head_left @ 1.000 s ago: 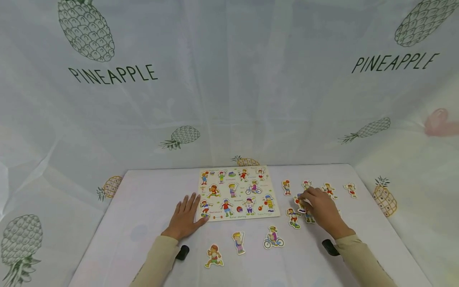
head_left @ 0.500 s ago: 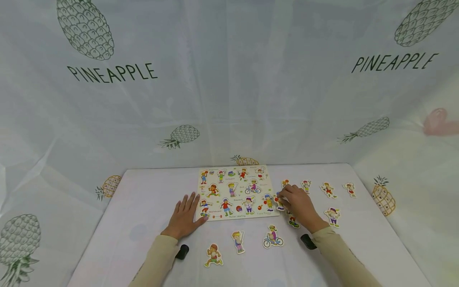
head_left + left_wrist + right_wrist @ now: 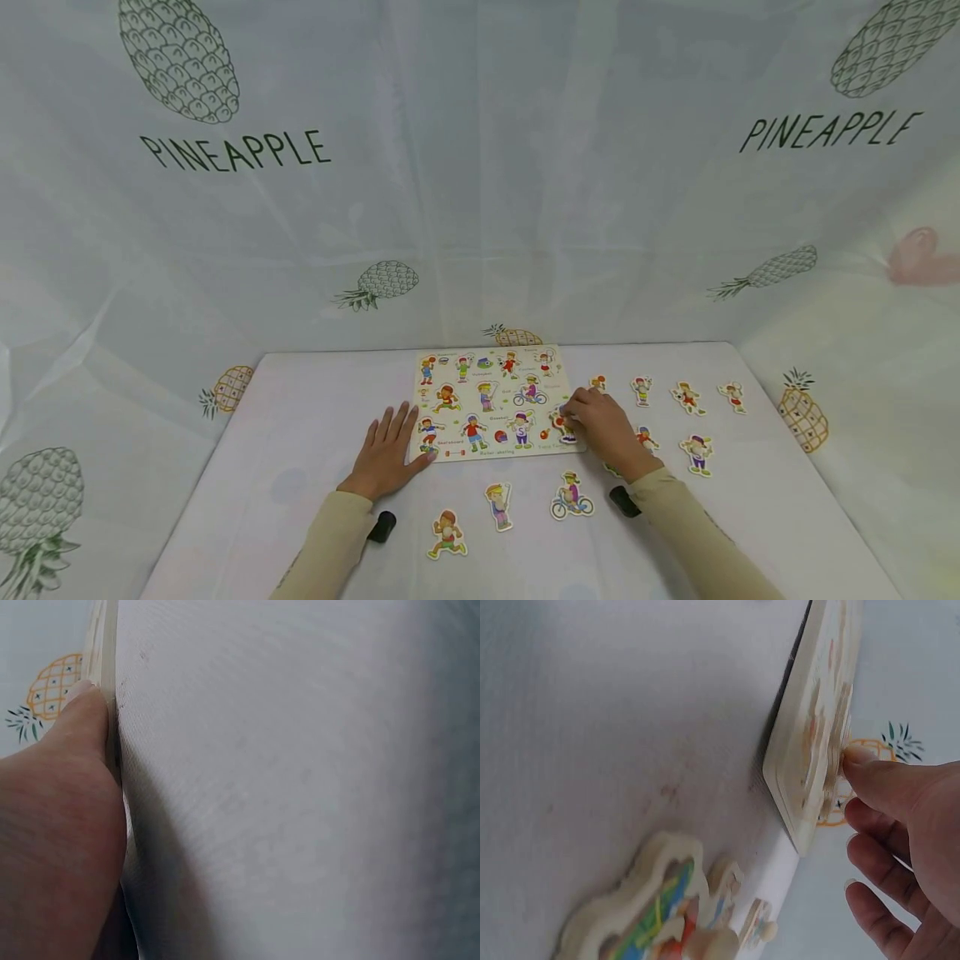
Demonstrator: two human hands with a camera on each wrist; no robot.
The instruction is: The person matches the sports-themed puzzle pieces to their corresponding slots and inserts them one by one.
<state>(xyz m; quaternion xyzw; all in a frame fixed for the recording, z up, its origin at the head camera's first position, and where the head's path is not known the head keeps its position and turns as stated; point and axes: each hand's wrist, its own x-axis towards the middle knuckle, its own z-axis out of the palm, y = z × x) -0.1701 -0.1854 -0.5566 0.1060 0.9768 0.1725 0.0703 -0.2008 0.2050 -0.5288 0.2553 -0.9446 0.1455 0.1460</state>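
A wooden peg puzzle board (image 3: 459,417) printed with sports figures lies on the table. My left hand (image 3: 386,454) rests along its left edge with straight fingers, the thumb over the near left corner; the left wrist view shows this thumb (image 3: 82,724) on the board's edge. Over the near right corner, my right hand (image 3: 606,429) pinches a figure-shaped puzzle piece (image 3: 562,427) with a red ball. In the right wrist view that piece (image 3: 835,754) is edge-on, close against the board's face, under my thumb and index finger; its knob is hidden by the fingers.
Nearer me lie a runner piece (image 3: 447,535), a golfer piece (image 3: 498,507) and a cyclist piece (image 3: 572,497). Right of the board are several more pieces, including a footballer (image 3: 687,398) and a purple-capped figure (image 3: 697,456); my right hand partly covers some. A pineapple-print cloth (image 3: 480,208) hangs behind.
My right hand has carried the red-ball piece leftward from among the loose pieces to the board's near right corner. The left hand has stayed in place.
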